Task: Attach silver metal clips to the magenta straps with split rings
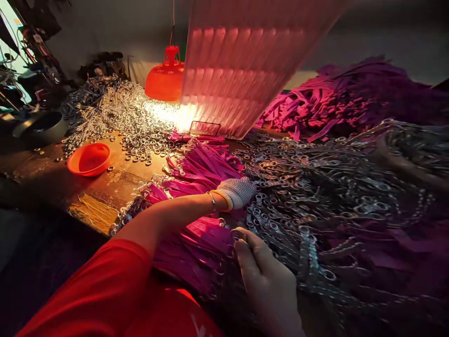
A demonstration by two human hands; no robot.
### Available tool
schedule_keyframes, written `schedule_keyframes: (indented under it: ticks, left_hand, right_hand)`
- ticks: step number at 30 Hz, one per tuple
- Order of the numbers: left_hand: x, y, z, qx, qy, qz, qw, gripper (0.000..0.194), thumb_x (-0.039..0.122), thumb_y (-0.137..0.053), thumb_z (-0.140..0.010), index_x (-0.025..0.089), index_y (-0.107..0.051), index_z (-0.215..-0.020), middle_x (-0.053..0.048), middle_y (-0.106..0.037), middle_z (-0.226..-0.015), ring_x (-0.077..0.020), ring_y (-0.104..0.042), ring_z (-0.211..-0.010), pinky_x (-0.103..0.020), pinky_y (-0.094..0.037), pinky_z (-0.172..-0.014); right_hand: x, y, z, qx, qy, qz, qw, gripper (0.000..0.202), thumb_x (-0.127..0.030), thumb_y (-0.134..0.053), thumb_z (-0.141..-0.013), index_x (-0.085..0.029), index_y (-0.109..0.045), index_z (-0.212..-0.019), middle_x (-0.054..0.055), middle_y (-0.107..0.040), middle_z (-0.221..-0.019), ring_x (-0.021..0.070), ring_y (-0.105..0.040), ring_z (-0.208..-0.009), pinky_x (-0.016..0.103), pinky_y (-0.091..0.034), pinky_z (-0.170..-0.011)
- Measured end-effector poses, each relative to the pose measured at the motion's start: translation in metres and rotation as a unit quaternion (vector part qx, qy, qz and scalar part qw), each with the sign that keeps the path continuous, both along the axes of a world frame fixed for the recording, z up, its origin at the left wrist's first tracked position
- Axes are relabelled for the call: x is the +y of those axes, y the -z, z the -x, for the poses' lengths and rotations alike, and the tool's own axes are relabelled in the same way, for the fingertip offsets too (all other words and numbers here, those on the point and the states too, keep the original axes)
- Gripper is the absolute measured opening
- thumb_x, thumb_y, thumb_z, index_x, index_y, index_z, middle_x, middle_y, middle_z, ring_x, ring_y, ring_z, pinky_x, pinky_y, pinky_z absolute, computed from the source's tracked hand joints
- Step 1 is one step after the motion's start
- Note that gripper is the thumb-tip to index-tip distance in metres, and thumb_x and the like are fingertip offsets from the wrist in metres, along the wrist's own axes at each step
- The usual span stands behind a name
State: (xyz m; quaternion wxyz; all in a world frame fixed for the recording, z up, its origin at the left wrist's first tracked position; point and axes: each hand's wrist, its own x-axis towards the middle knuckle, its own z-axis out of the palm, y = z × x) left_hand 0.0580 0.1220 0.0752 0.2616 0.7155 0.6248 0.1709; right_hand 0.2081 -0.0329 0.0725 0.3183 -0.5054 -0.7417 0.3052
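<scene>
My left hand [239, 192], in a white knitted glove with a yellow cuff, reaches across to the edge of a heap of metal clasps [312, 178]. Its fingers curl down out of sight, so what they hold is hidden. Nearer to me, my bare right hand [264, 269] is closed in a pinch, with a metal ring [238, 234] showing between thumb and forefinger. Whatever hangs below that ring is too dark to make out. Beneath and beside my left forearm lie bundles of magenta straps [206, 164], with metal fittings at their ends.
An orange lamp [164, 82] hangs beside a translucent corrugated panel [238, 70]. Under it spreads a pile of small metal rings [119, 112]. An orange bowl [89, 160], yellow strips [93, 213] and a dark bowl [41, 127] are on the left; magenta straps [336, 103] heap up behind right.
</scene>
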Motion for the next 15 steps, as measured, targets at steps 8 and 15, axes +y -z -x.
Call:
schedule_keyframes:
  ticks: [8,15]
  left_hand:
    - [-0.086,-0.050,0.042,-0.132,-0.022,0.024,0.991,0.023,0.021,-0.042,-0.098,0.012,-0.062,-0.092,-0.003,-0.061,-0.068,-0.0114,-0.056,-0.053,-0.021,-0.041,-0.049]
    - [-0.190,-0.063,0.052,-0.381,-0.104,0.093,0.914,0.039,0.050,-0.058,-0.091,0.016,-0.053,-0.073,0.005,-0.045,-0.055,-0.0060,-0.036,-0.046,-0.019,-0.027,-0.044]
  right_hand:
    - [0.003,-0.022,0.002,0.034,-0.011,-0.039,0.999,0.032,-0.040,-0.049,-0.098,-0.024,-0.070,-0.116,0.004,-0.078,-0.109,0.0215,-0.074,-0.095,0.030,-0.055,-0.084]
    - [0.003,-0.029,0.023,-0.095,-0.077,-0.255,0.959,0.029,-0.023,-0.046,-0.100,-0.017,-0.068,-0.118,0.006,-0.078,-0.091,0.0194,-0.072,-0.070,0.029,-0.047,-0.062]
